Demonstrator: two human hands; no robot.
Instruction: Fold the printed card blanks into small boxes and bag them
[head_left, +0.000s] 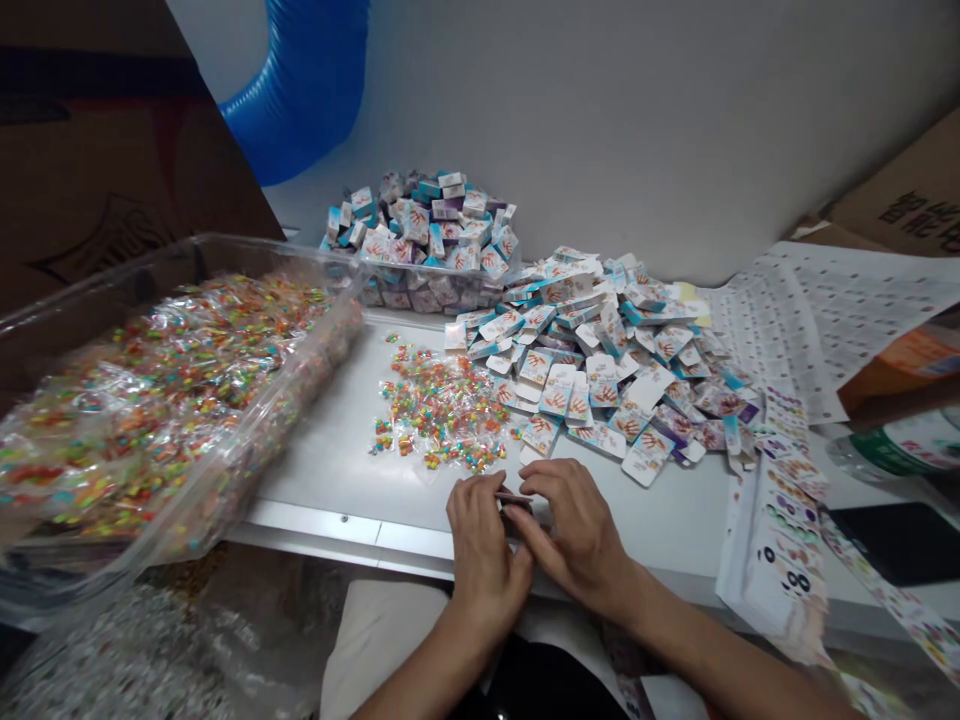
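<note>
My left hand [484,545] and my right hand [570,525] meet just above the white table top [337,480], close to its front edge. Between their fingertips they pinch a thin dark flat item [514,498], too small and too covered to identify. Just ahead of my hands lies a spread of small clear packets of colourful beads [439,415]. Beyond and to the right of those is a heap of white cards with a printed hand design [592,375], and the nearest card is a short way from my right fingers.
A clear plastic bin [172,400] full of bead packets sits at the left. A stack of small teal-and-white boxes [424,230] stands behind the cards. Printed sheets [825,310] and strips [772,540] lie at the right, beside a bottle [900,445].
</note>
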